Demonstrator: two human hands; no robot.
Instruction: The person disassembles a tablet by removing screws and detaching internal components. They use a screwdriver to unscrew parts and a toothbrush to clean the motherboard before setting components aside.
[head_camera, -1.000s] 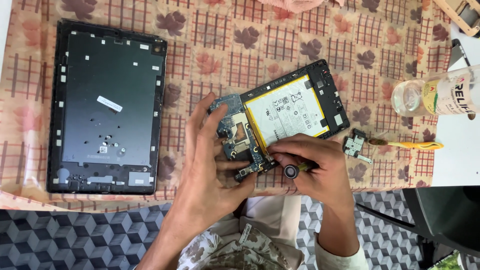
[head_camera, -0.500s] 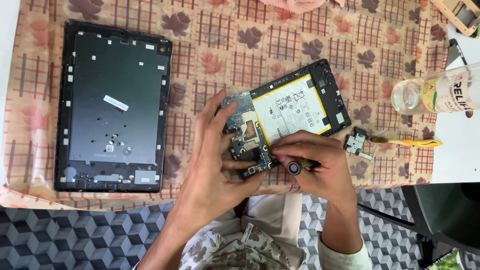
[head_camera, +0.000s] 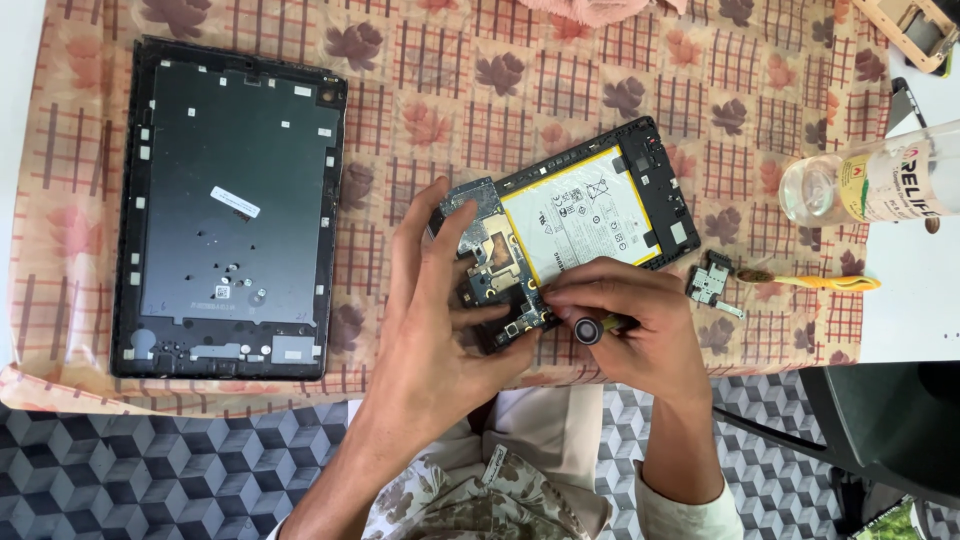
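The left hand (head_camera: 440, 320) steadies the opened tablet body (head_camera: 570, 225) on the table (head_camera: 420, 100), its grip pressed onto the circuit board (head_camera: 490, 265). The right hand (head_camera: 640, 325), at the body's six o'clock, has its grip pinching a small screwdriver (head_camera: 590, 329) against the board's lower edge. At nine o'clock lies the detached back cover (head_camera: 230, 205).

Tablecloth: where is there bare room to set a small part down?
Free: the tablecloth strip between the back cover and the tablet frame, and above the frame. Crowded: right of the frame, with the small board, brush and bottle.
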